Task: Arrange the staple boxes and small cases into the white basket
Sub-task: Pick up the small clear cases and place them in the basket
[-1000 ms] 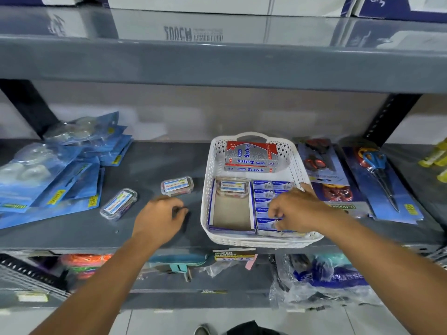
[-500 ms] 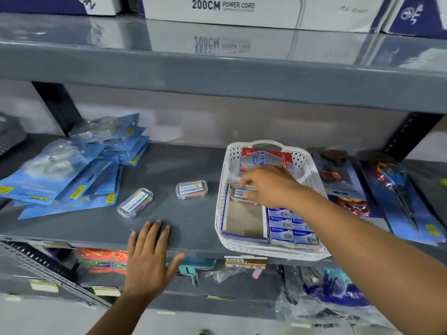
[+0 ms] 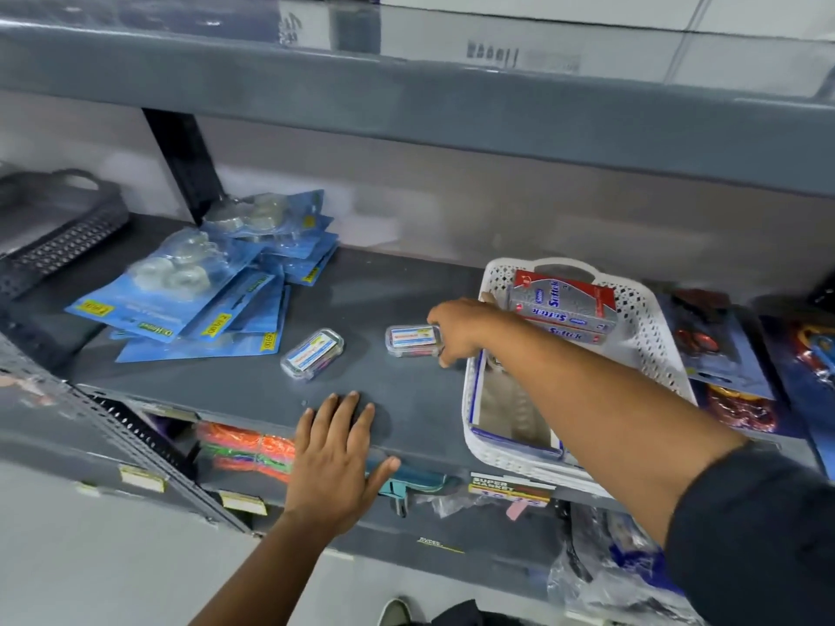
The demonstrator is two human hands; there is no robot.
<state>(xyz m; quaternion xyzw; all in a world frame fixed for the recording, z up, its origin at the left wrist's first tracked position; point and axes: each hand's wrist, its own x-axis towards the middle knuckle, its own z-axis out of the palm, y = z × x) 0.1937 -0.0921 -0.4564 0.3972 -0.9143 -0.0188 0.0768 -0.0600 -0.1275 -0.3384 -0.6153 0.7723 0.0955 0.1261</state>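
Observation:
Two small clear cases lie on the grey shelf (image 3: pixel 397 282). My right hand (image 3: pixel 461 329) reaches left out of the white basket (image 3: pixel 650 350), and its fingers close around the right end of the nearer clear case (image 3: pixel 410 341). The other clear case (image 3: pixel 311 353) lies free further left. Red and silver staple boxes (image 3: pixel 565 305) are stacked at the back of the basket, and an open cardboard box (image 3: pixel 501 408) sits at its front; my forearm hides the rest of the inside. My left hand (image 3: pixel 336 454) lies flat on the shelf's front edge, holding nothing.
Blue blister packs (image 3: pixel 203 300) are piled at the back left, beside a dark basket (image 3: pixel 54 232). Scissor packs (image 3: pixel 723 354) lie right of the white basket. An upper shelf overhangs closely. Orange items (image 3: pixel 246 447) and plastic bags sit on the shelf below.
My right hand left the basket's inside and moved left onto the nearer clear case. My left hand stayed flat at the shelf edge. The view swung left and down.

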